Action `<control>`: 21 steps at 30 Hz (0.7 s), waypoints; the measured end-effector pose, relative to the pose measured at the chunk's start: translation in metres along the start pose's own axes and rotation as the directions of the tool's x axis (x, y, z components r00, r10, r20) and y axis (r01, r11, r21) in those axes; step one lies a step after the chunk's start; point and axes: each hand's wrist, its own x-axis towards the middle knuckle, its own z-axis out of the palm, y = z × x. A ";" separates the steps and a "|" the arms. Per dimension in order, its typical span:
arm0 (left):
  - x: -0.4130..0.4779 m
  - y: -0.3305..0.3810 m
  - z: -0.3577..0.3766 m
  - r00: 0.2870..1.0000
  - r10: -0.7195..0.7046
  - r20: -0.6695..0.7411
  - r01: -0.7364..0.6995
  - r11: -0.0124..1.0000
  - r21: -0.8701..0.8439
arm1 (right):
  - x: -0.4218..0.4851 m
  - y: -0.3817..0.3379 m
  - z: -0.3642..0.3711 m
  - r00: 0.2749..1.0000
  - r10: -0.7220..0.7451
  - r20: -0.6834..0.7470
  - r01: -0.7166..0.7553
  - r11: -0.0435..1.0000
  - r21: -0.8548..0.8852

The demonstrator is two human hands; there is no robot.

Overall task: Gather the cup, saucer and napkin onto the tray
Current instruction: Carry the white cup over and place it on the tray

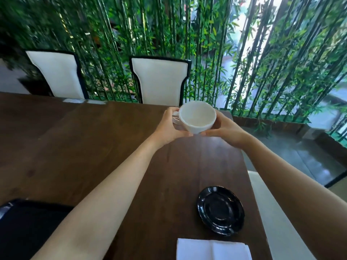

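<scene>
- Nearest the person, at the right of the table (93, 147), a white folded napkin (213, 249) lies flat, partly cut off by the bottom edge of the view.
- Just beyond the napkin sits a black saucer (220, 211), empty, close to the table's right edge.
- At the near left corner lies the black tray (28, 228), with nothing visible on the part that shows; the left forearm crosses over its right side.
- Farther out, toward the far right of the table, both hands close around the white cup (196, 117): the left hand (169, 128) on the handle side, the right hand (225, 131) cupping the opposite wall and underside.
- The cup is upright, looks empty, and appears lifted clear of the wood, though the gap beneath is hard to judge.
- From this hold the tray lies back toward the person and to the left, so the cup likely has to travel near and leftward; the left hand is on the tray's side.
- Two white chairs (159, 79) and bamboo stand beyond the far edge.
</scene>
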 end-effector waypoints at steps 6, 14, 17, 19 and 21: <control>-0.029 0.027 -0.072 0.996 0.059 -0.061 -0.058 0.998 0.006 | 0.012 -0.055 0.048 0.994 -0.104 0.031 0.102 0.993 0.054; -0.089 0.033 -0.177 0.985 0.039 -0.170 -0.030 0.998 0.060 | 0.038 -0.102 0.138 0.965 -0.223 0.134 0.210 0.972 0.107; -0.119 0.025 -0.214 0.976 0.006 -0.220 0.008 0.998 0.062 | 0.046 -0.115 0.180 0.958 -0.246 0.151 0.226 0.965 0.135; -0.141 0.017 -0.237 0.967 -0.019 -0.255 0.033 0.998 0.050 | 0.051 -0.121 0.210 0.951 -0.259 0.168 0.234 0.960 0.156; -0.164 0.008 -0.257 0.958 -0.039 -0.285 0.052 0.998 0.037 | 0.054 -0.124 0.239 0.943 -0.272 0.194 0.244 0.957 0.154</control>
